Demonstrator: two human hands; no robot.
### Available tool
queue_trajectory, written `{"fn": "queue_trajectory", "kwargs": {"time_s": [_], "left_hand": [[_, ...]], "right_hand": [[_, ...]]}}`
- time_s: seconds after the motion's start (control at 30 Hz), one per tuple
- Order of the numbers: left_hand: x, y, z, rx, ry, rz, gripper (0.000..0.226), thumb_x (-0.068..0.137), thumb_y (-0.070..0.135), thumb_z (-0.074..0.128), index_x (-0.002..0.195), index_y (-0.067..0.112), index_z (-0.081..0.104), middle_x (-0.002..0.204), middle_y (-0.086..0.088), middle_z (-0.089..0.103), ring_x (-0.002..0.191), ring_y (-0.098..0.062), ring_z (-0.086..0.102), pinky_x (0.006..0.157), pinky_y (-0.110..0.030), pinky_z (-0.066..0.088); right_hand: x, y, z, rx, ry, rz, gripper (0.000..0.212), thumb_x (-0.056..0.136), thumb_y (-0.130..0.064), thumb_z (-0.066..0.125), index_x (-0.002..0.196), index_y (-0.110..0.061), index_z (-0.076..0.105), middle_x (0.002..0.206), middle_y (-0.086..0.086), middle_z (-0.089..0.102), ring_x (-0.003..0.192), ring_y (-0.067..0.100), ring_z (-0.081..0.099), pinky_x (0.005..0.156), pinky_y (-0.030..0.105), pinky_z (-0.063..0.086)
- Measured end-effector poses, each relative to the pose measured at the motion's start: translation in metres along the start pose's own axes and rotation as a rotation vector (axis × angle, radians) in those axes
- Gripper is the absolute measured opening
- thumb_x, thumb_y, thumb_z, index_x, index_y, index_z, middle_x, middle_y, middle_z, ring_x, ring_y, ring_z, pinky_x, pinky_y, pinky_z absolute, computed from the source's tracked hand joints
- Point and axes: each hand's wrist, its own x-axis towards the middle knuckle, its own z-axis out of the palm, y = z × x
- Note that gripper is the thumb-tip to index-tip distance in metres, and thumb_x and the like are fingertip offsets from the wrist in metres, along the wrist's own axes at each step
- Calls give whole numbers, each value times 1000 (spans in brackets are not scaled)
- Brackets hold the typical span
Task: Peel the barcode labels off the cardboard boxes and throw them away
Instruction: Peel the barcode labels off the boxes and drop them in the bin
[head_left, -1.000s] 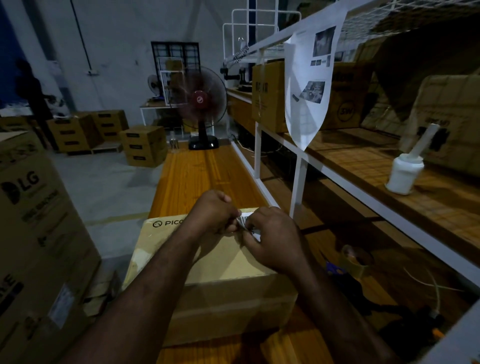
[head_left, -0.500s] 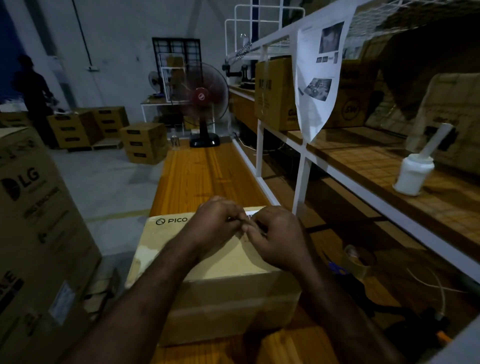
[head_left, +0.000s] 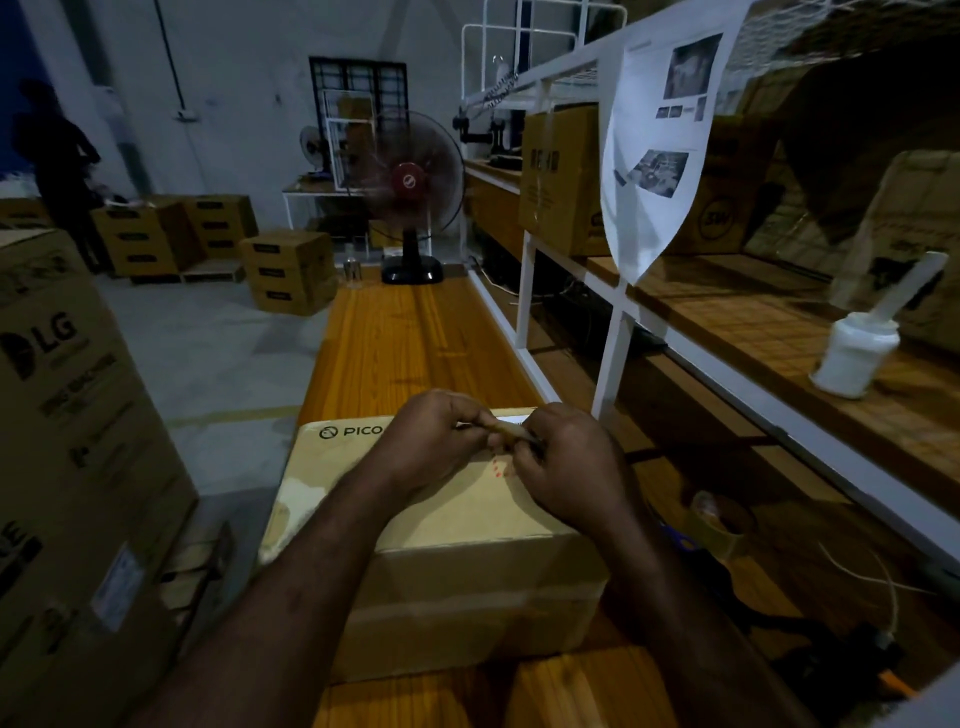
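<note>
While over smooth cardboard box (head_left: 457, 512), left fingers (head_left: 475, 418), right fingers (head_left: 540, 444) tight round curled label (head_left: 513, 427).

The label (head_left: 511, 415) shows only as a thin white strip between the left hand (head_left: 436, 441) and the right hand (head_left: 566, 467). The rest lies behind the knuckles, and its print cannot be read. Both hands seem to pinch it, though the fingertips are hidden. The hands also cover the far right corner of the box (head_left: 467, 525). The big carton (head_left: 67, 415) is cut off by the left edge. The fan (head_left: 410, 182) blades are a blur. Print on the hanging sheet (head_left: 660, 156) is too small to read.
</note>
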Motion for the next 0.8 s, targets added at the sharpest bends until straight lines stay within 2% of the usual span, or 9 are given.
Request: {"fn": "queue_trajectory", "kwargs": {"time_s": [0.13,0.27,0.37,0.47,0.5,0.6,0.67,0.7,0.8], "left_hand": [[1,-2,0,-24,-32,-27,9,83,18,74,84,28,76,87,12,71,86,-3,64,71,-26,53],[0,-2,0,38,-52,-2,10,81,21,76,87,29,78,89,15,71,89,-2,63,74,-26,52],[-2,1,0,-10,-14,-20,10,77,27,80,86,30,78,93,16,69,92,-2,62,79,-34,56],[-6,8,-3,-27,97,-112,24,73,28,82,95,30,74,102,15,61,97,-7,57,74,-28,52],[-11,13,-4,-58,143,-155,22,77,25,80,97,31,72,101,12,60,94,-9,57,69,-26,51],[-20,32,-5,-229,243,-347,7,90,34,65,90,27,68,87,2,69,80,-18,66,64,-41,57],[-19,46,-7,-186,134,-504,30,91,52,60,89,23,66,76,-1,73,67,-16,68,56,-32,53],[-16,52,-7,-259,56,-568,39,91,55,59,90,17,67,71,-5,74,58,-15,66,52,-28,49],[-8,67,-2,-388,28,-664,37,91,37,68,91,3,55,70,-15,71,50,-20,64,50,-30,51]], "right_hand": [[0,2,3,-24,19,-31,11,90,-27,60,87,-21,68,80,-5,64,71,9,52,59,21,39],[-1,2,2,-21,16,-25,14,93,-23,58,92,-19,72,88,-3,69,79,12,60,68,24,49],[-1,2,3,-5,24,-8,15,92,-23,58,95,-19,72,90,-3,71,80,11,62,72,27,54],[-2,-1,2,-14,66,10,11,91,-24,60,90,-20,70,83,-6,67,71,8,57,62,21,48],[-3,-2,1,-18,81,16,10,90,-24,61,87,-20,69,78,-8,63,67,6,53,58,19,42],[-6,-3,-2,-9,92,5,8,88,-25,62,83,-21,68,75,-8,60,66,4,49,57,16,36],[-7,-3,-3,11,82,-16,9,85,-26,62,87,-21,69,80,-7,65,71,5,55,61,18,43],[-8,-3,-4,16,73,-26,11,84,-26,62,89,-21,70,82,-7,66,74,7,57,63,20,47],[-14,-6,-8,37,85,-55,14,81,-25,59,88,-20,70,80,-5,66,73,7,57,66,27,51]]}}
